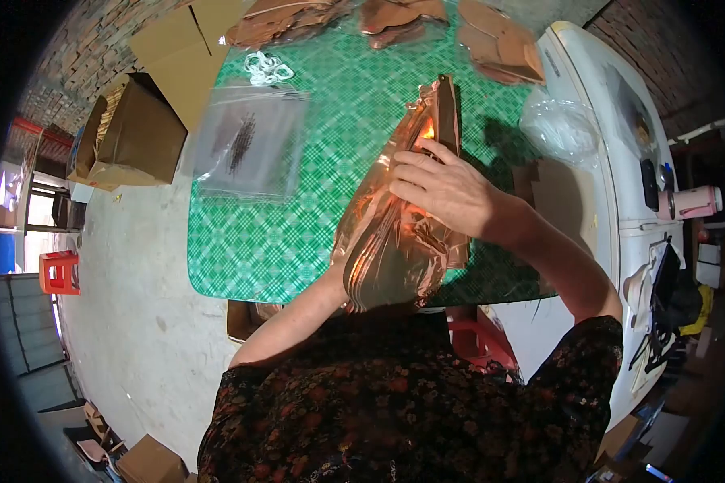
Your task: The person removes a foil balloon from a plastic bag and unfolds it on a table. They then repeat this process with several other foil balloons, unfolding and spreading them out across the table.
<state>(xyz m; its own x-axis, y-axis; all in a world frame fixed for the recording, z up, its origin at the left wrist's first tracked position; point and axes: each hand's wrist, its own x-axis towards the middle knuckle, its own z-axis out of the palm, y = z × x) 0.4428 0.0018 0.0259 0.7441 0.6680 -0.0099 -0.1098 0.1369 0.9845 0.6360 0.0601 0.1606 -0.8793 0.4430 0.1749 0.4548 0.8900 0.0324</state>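
Note:
A stack of shiny copper-coloured foil sheets (374, 213) lies lengthwise near the front of the green patterned table (242, 241). My right hand (443, 183) rests on top of the foil with its fingers stretched out and slightly apart. At the foil's lower left edge is my left hand (340, 278), mostly covered by the sheets, so its fingers are hidden. The foil's near end is rounded and hangs by the table edge. Left of the foil lies a stack of clear plastic bags (254, 145), with white ties (267, 69) just beyond it.
Bagged brown pieces (499, 44) lie along the far edge. A clear plastic bundle (557, 125) sits at the right, beside a white fridge (592, 185) with a pink cup (693, 202). Open cardboard box (137, 133) and red stool (59, 272) stand left.

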